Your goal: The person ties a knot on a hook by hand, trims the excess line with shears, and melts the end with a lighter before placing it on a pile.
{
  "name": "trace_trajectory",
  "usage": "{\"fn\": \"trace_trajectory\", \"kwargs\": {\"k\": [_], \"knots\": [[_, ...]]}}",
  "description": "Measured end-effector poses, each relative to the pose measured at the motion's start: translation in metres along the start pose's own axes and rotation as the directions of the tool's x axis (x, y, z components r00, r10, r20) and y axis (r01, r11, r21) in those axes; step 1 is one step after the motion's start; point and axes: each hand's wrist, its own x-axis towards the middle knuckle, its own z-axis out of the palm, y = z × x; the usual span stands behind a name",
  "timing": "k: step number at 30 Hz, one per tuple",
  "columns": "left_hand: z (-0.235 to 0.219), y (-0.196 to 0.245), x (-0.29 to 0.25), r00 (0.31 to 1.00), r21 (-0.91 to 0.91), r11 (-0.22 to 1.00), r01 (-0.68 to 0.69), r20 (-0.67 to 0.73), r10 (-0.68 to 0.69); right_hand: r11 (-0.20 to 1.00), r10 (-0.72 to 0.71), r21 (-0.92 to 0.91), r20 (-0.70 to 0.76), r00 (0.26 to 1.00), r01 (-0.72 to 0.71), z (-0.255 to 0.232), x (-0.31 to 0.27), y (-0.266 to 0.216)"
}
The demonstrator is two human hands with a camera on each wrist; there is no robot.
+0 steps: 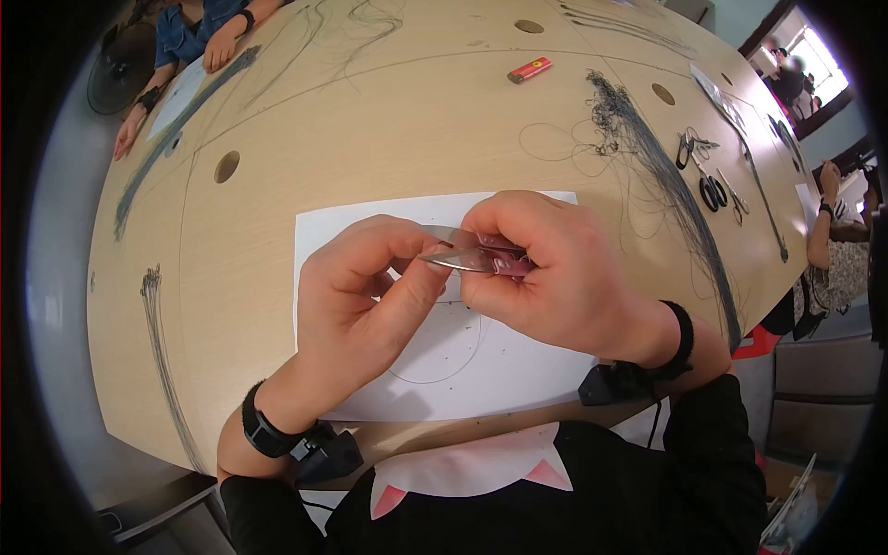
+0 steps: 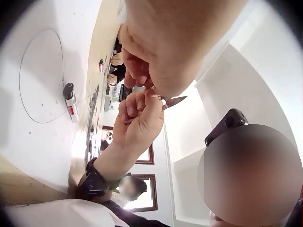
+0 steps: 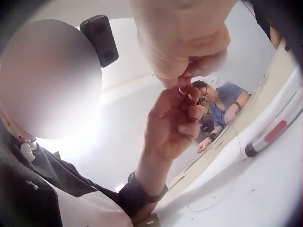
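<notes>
In the head view my right hand (image 1: 555,264) grips a pair of small scissors (image 1: 467,260) with purple-pink handles and silver blades, the blades spread apart and pointing left. My left hand (image 1: 365,287) pinches with thumb and forefinger right at the blade tips, on what looks like a thin dark strand (image 1: 427,382); its end there is hidden by the fingers. The strand curves in a wide loop over the white paper (image 1: 518,388) below. A marker (image 2: 70,101) lies on the paper in the left wrist view.
A red lighter (image 1: 530,69) lies farther back. Tangled dark strands (image 1: 661,166) stretch along the right, with black-handled scissors (image 1: 712,191) beyond. Another bundle (image 1: 159,342) lies at left. The table has round holes (image 1: 227,166). Another person's hand (image 1: 222,48) rests at the far left.
</notes>
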Motion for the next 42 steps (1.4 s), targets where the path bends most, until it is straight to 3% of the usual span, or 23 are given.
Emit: {"fn": "trace_trajectory", "kwargs": {"k": [4, 6, 7, 9, 15, 18, 20, 21, 23, 26, 35, 39, 41, 42], "knots": [[0.002, 0.003, 0.000, 0.999, -0.122, 0.992, 0.042, 0.020, -0.040, 1.000, 0.003, -0.005, 0.001, 1.000, -0.003, -0.002, 0.001, -0.002], [0.001, 0.005, 0.001, 0.996, -0.196, 0.977, 0.088, 0.017, -0.086, 0.956, 0.188, 0.201, 0.130, 0.973, -0.212, -0.006, 0.002, -0.005], [-0.001, 0.004, 0.001, 0.993, -0.222, 0.968, 0.115, 0.050, -0.106, 0.957, 0.187, 0.201, 0.131, 0.974, -0.211, -0.007, 0.003, -0.008], [-0.002, 0.004, 0.001, 0.989, -0.247, 0.958, 0.142, 0.083, -0.126, 0.828, 0.337, 0.391, 0.225, 0.914, -0.402, -0.009, 0.006, -0.011], [0.001, 0.001, 0.000, 0.994, -0.347, 0.932, 0.110, 0.055, -0.097, 0.756, 0.402, 0.429, 0.291, 0.868, -0.494, -0.013, 0.009, -0.010], [0.000, 0.003, 0.000, 0.980, -0.309, 0.930, 0.200, 0.076, -0.185, 0.785, 0.410, 0.384, 0.266, 0.873, -0.485, -0.013, 0.009, -0.013], [0.004, -0.003, 0.000, 0.998, -0.358, 0.932, 0.060, 0.044, -0.048, 0.801, 0.379, 0.405, 0.227, 0.897, -0.441, -0.010, 0.007, -0.013], [0.004, -0.003, 0.000, 0.998, -0.358, 0.932, 0.060, 0.044, -0.047, 0.814, 0.348, 0.424, 0.189, 0.918, -0.396, -0.010, 0.007, -0.013], [0.004, -0.004, 0.000, 1.000, -0.259, 0.966, -0.015, 0.018, 0.020, 0.828, 0.334, 0.410, 0.187, 0.924, -0.382, -0.012, 0.007, -0.014], [0.004, 0.000, -0.001, 0.999, -0.232, 0.972, 0.039, -0.003, -0.041, 0.840, 0.311, 0.407, 0.182, 0.933, -0.360, -0.012, 0.007, -0.014], [0.004, -0.007, -0.001, 0.999, -0.128, 0.992, -0.006, -0.036, 0.002, 0.848, 0.311, 0.398, 0.164, 0.936, -0.351, -0.006, 0.004, -0.011], [0.004, -0.002, -0.001, 1.000, -0.199, 0.980, 0.008, -0.027, -0.014, 0.847, 0.306, 0.385, 0.210, 0.929, -0.366, -0.010, 0.006, -0.014], [0.002, 0.003, -0.001, 0.986, -0.343, 0.927, 0.150, -0.012, -0.163, 0.878, 0.268, 0.358, 0.185, 0.945, -0.319, -0.008, 0.005, -0.009], [0.002, 0.005, 0.000, 0.987, -0.342, 0.928, 0.147, -0.015, -0.162, 0.905, 0.228, 0.330, 0.160, 0.960, -0.270, -0.008, 0.004, -0.007]]}}
